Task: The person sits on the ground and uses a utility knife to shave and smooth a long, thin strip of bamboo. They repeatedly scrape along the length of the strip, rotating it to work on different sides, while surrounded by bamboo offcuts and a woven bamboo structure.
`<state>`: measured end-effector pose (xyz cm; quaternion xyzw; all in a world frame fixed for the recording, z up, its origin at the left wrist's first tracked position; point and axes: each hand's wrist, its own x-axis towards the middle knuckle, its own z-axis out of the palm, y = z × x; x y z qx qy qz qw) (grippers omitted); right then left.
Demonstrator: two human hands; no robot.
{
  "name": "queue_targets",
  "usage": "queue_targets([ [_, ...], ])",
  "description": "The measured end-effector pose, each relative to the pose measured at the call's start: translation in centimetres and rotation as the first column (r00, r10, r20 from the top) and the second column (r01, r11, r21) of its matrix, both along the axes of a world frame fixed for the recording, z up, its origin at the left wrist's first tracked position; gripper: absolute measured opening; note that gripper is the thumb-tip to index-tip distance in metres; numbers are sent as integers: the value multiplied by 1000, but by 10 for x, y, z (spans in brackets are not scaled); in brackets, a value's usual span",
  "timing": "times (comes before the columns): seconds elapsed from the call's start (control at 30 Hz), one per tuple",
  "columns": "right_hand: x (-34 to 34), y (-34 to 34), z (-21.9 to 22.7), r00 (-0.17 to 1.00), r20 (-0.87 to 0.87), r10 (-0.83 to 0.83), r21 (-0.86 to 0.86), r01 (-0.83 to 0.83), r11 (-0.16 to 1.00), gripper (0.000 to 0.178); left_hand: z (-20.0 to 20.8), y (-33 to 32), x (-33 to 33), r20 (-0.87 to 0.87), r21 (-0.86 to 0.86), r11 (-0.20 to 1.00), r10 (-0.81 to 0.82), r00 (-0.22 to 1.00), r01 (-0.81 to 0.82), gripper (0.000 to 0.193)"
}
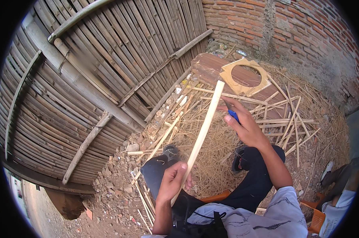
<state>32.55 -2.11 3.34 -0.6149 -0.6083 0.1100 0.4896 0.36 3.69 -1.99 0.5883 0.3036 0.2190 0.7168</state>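
Pinching pale strip (205, 131) with left fingers (181, 168), gripping blue-handled knife (233, 116) with right fingers (236, 123); probably partway, with loose strips (169, 130) seemingly cut, held one unfinished.

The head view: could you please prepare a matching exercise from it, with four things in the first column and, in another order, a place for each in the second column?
Things
1. Long pale strip
2. Blue-handled knife
3. Panel with a round hole
4. Bamboo wall

Places
A. Held in the right hand
B. On the left side of the picture
C. Held in the left hand
D. On the brown board

Right pairs: 1-C, 2-A, 3-D, 4-B
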Motion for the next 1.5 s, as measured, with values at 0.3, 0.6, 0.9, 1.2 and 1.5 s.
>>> queue_targets([
  [0.3, -7, 1, -9, 633, -736, 240, -5, -359, 933, 54, 1, -6, 6, -7, 61, 998, 6, 1000, -5, 32],
  [0.6, -19, 0, -6, 659, -737, 149, -12, -233, 972, 37, 26, -20, 17, -77, 212, 973, 110, 991, -92, 24],
  [0.9, -26, -4, -7, 834, -540, 112, 105, -65, 992, 41, 36, -20, 25, -118, 340, 927, 211, 970, -160, 21],
  [1.2, -66, -16, -11, 945, 328, -3, 219, -73, 973, 32, 48, -17, 33, -58, 369, 890, 309, 949, -267, 21],
  [1.5, -75, -17, -10, 924, 375, -73, 260, -29, 965, 30, 48, -25, 44, 28, 429, 836, 366, 930, -341, 21],
])
